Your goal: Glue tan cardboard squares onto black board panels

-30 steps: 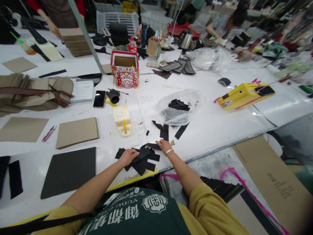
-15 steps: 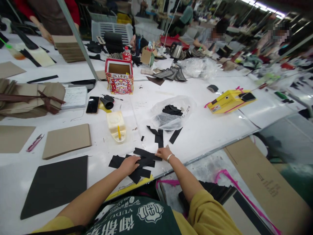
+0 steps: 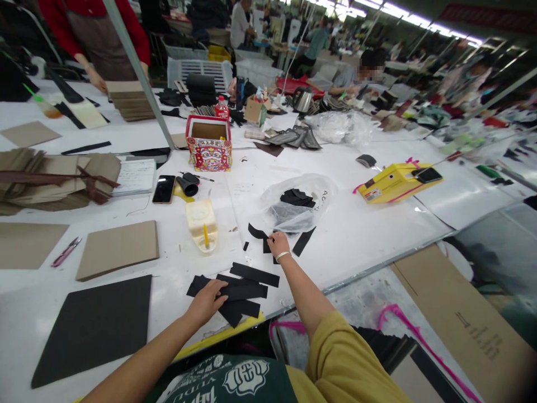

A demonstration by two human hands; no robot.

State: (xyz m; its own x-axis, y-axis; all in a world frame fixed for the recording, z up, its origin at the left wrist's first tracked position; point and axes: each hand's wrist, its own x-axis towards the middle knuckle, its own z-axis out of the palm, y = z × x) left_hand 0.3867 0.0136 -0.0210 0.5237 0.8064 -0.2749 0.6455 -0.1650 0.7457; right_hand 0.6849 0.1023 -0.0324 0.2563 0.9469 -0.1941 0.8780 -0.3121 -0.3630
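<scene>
Several black strips (image 3: 247, 291) lie overlapped near the table's front edge. My left hand (image 3: 208, 300) rests on the left part of this pile, its fingers apart. Farther up, my right hand (image 3: 278, 244) pinches the end of a curved black strip (image 3: 257, 231), with other strips beneath it. One more black strip (image 3: 304, 241) lies just right of that hand. Behind it is a clear plastic bag (image 3: 289, 215) with black pieces (image 3: 297, 197) inside.
A cream container (image 3: 200, 218) with a yellow stick stands left of the bag. Farther left are a phone (image 3: 163, 189), a board stack (image 3: 119, 249), pink snips (image 3: 66, 252) and a black sheet (image 3: 94, 324). A red box (image 3: 210, 151) and yellow box (image 3: 398, 182) stand behind.
My right hand has moved from the near pile up to the strips by the bag and pinched one, whose end is lifted. My left hand has shifted slightly left.
</scene>
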